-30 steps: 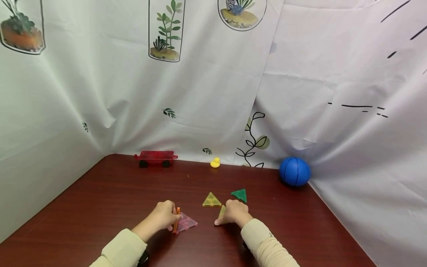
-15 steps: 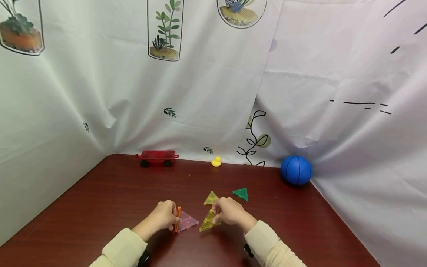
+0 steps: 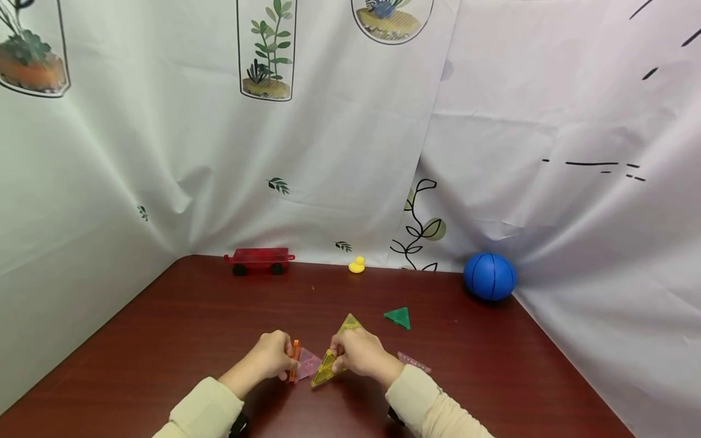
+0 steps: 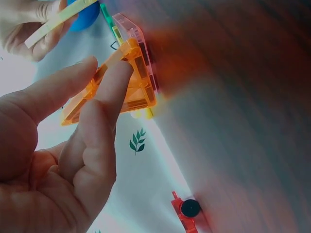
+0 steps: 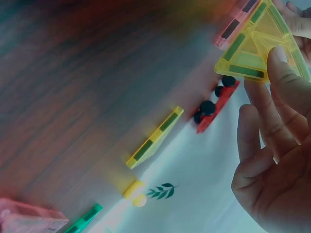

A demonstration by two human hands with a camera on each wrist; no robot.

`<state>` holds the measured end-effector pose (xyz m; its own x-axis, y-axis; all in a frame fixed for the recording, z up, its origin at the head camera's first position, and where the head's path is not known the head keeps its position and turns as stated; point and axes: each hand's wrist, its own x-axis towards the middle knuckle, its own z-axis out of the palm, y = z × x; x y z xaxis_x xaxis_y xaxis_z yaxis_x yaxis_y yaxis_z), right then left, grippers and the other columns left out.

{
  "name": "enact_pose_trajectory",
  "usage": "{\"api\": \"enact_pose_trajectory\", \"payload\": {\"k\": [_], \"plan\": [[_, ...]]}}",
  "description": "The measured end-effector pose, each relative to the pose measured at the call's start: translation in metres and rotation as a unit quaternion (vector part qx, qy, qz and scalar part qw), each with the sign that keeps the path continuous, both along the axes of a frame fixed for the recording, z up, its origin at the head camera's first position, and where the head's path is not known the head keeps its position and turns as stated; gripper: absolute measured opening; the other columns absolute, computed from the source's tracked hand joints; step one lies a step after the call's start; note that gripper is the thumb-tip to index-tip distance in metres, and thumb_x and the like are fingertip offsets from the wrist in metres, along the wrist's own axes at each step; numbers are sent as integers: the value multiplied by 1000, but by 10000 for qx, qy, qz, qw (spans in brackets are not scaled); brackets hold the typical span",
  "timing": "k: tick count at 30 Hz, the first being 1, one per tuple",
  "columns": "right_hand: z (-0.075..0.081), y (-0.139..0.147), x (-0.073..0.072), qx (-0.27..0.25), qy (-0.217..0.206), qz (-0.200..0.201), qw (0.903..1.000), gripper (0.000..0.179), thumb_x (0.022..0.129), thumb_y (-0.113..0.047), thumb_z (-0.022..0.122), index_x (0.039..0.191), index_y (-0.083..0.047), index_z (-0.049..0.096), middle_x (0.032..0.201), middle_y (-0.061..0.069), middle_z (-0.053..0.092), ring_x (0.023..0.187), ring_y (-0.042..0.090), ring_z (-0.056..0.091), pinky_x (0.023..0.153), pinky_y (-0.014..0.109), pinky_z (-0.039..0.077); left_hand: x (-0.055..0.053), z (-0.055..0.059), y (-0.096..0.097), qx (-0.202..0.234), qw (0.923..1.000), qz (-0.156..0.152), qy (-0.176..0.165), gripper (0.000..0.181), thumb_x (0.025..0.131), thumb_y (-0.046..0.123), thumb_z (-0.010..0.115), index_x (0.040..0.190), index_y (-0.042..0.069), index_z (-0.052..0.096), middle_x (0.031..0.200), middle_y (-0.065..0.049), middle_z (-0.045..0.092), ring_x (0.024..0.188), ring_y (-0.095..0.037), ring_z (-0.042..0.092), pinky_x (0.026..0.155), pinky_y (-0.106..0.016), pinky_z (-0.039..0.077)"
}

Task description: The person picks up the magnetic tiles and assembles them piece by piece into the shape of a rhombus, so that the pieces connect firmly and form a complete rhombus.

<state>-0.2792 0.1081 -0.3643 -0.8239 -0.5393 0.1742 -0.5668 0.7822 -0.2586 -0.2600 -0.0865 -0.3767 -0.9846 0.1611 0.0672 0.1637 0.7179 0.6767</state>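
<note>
The dark red-brown table (image 3: 219, 316) carries a red wagon (image 3: 260, 258), yellow duck (image 3: 356, 265) and blue ball (image 3: 490, 277) along its far side, and, nearer, a green triangle (image 3: 400, 317), yellow triangle (image 3: 350, 321), pink triangle (image 3: 308, 364) and, apparently, another pink piece (image 3: 413, 362), partly hidden.

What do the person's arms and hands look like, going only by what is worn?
The left sleeve and right sleeve are long and plain cream, the right one creased. A small black item shows under the left sleeve, and a second black item under the right; what they are is unclear. The left hand and right hand show no gloves.
</note>
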Motion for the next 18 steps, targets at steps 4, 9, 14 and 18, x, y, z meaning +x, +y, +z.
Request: {"api": "enact_pose_trajectory", "payload": {"k": [4, 9, 14, 18], "plan": [[0, -5, -1, 19, 59, -63, 10000, 24, 61, -29, 77, 65, -23, 54, 55, -17, 45, 56, 0, 41, 49, 25, 34, -1, -1, 1, 22, 10000, -7, 0, 28, 66, 2, 72, 61, 4, 44, 54, -6, 49, 39, -12, 53, 40, -24, 43], [-2, -11, -2, 153, 125, -62, 9998, 23, 61, -30, 77, 66, -22, 56, 56, -17, 46, 56, 0, 42, 49, 24, 34, 0, -1, 1, 24, 10000, -20, 8, 29, 66, 2, 73, 61, 4, 45, 53, -6, 49, 39, -12, 53, 40, -24, 42], [-2, -18, -3, 179, 150, -8, 9997, 23, 61, -30, 77, 65, -22, 55, 56, -18, 46, 55, -1, 42, 49, 22, 34, 0, 0, 1, 83, 9999, -64, 31, 29, 64, 0, 73, 61, 4, 45, 53, -5, 49, 39, -11, 53, 40, -25, 42], [-3, -23, -3, 238, 154, -31, 9996, 23, 60, -30, 77, 65, -22, 56, 57, -18, 46, 55, -1, 42, 48, 21, 33, 0, 0, 1, 81, 9999, -113, 42, 30, 62, 0, 75, 61, 4, 45, 53, -5, 49, 39, -11, 53, 40, -25, 42]]}}
